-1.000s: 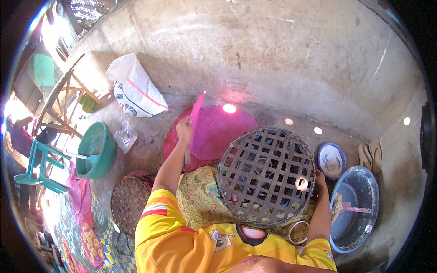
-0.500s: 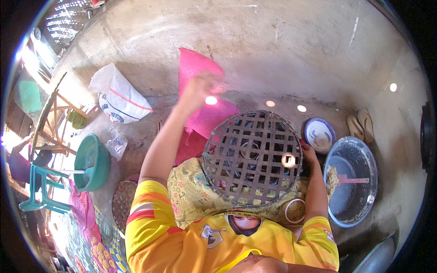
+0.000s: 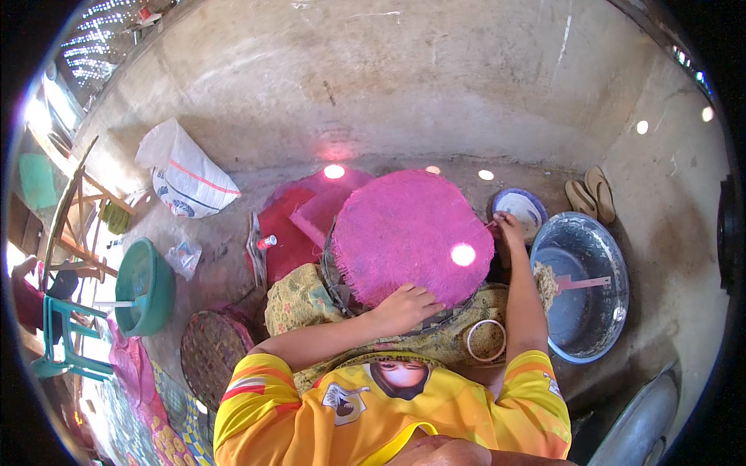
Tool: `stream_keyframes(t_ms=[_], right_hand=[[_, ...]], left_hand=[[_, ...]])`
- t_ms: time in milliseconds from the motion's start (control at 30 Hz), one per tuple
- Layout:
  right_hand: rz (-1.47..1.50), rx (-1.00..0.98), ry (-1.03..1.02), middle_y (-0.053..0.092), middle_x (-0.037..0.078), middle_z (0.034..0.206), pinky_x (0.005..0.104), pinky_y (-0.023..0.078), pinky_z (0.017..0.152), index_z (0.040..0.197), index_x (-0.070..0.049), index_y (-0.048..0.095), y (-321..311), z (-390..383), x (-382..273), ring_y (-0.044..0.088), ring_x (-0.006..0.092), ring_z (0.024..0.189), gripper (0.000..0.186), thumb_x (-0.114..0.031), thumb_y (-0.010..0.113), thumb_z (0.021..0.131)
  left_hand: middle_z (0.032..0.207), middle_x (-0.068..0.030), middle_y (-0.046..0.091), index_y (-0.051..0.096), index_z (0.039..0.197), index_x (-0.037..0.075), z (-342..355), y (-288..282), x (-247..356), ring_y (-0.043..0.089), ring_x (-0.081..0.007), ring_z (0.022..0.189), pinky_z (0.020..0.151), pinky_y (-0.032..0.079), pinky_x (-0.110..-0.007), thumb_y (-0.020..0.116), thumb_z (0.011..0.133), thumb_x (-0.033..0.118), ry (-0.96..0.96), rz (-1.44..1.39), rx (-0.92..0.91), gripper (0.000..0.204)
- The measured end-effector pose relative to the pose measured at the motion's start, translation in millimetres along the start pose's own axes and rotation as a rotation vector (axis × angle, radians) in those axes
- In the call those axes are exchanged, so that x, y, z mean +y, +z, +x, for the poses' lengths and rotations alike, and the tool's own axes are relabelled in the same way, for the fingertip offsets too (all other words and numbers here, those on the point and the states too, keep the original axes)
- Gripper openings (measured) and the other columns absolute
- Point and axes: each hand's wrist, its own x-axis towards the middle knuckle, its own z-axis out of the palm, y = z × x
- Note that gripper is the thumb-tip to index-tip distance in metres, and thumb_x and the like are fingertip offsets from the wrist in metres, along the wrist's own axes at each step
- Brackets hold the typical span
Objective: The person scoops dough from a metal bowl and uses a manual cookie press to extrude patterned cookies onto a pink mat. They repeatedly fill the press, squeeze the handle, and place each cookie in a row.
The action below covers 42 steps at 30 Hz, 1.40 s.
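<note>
A round pink mesh cloth (image 3: 412, 233) with frayed edges lies over the open-weave round tray (image 3: 334, 276) on my lap, hiding most of it. My left hand (image 3: 408, 305) rests on the cloth's near edge, fingers laid over it. At the right rim, my right hand (image 3: 509, 227) has its fingers closed on the tray's edge; the exact grip is partly hidden. Beneath the tray, patterned yellowish cloth (image 3: 299, 303) covers my legs. A white ring (image 3: 486, 340) lies at the right of my lap. Pink and red sheets (image 3: 287, 225) lie on the floor beyond the tray.
To the right are a blue basin (image 3: 579, 311) with a pink stick across it, a purple-rimmed bowl (image 3: 522, 210) and sandals (image 3: 590, 196). On the left stand a green basin (image 3: 146, 287), a white sack (image 3: 190, 175), a teal plastic chair (image 3: 66, 330) and a woven basket (image 3: 214, 349).
The pink cloth now covers the tray's bare lattice. My left hand has come down from near the wall to the cloth's near edge. My right hand stays at the right rim.
</note>
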Motion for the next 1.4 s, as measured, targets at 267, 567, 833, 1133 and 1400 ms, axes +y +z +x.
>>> stream_keyframes(t_ms=[267,567,833,1133,1400], right_hand=[[-0.226,-0.119,-0.257,0.06,0.001,0.081,0.0214,0.043,0.061,0.11,-0.005,0.057,1,-74,-118,0.055,0.0083,0.072,0.028,-0.015,0.06,0.084],[-0.724,-0.196,-0.235,0.06,0.004,0.072,0.0244,0.044,0.06,0.096,-0.002,0.062,-32,-227,-129,0.055,0.0101,0.065,0.026,-0.01,0.07,0.072],[-0.883,-0.089,-0.097,0.061,0.011,0.068,0.0311,0.047,0.056,0.083,0.001,0.062,-45,-277,-73,0.059,0.0198,0.059,0.025,-0.008,0.074,0.064],[-1.132,-0.138,-0.28,0.062,0.017,0.07,0.0361,0.048,0.058,0.072,0.0,0.064,-39,-264,-96,0.061,0.0293,0.062,0.015,-0.007,0.07,0.061],[-0.932,-0.073,-0.342,0.061,0.014,0.067,0.0312,0.044,0.053,0.077,0.001,0.063,64,-218,-161,0.06,0.0186,0.058,0.009,-0.002,0.065,0.069]], left_hand=[[0.084,-0.0017,0.05,0.059,0.111,0.016,-35,-8,7,0.05,-0.0191,0.085,0.077,0.036,-0.033,0.052,0.07,0.013,-0.004,0.005,-0.019,0.042],[0.093,-0.0047,0.052,0.056,0.117,0.016,-51,-12,16,0.051,-0.0221,0.089,0.081,0.036,-0.039,0.064,0.072,0.025,-0.122,-0.167,0.128,0.046],[0.1,-0.013,0.056,0.062,0.103,0.008,-134,-44,-137,0.051,-0.031,0.097,0.08,0.043,-0.043,0.07,0.072,0.025,-0.885,0.069,0.706,0.035],[0.122,-0.0166,0.044,0.047,0.12,0.008,-302,8,-243,0.042,-0.0344,0.115,0.092,0.037,-0.051,0.068,0.07,0.038,-2.109,0.031,0.516,0.061],[0.121,-0.0184,0.045,0.049,0.116,0.004,-334,65,-276,0.042,-0.0353,0.116,0.091,0.039,-0.051,0.072,0.066,0.046,-2.179,-0.032,0.389,0.07]])
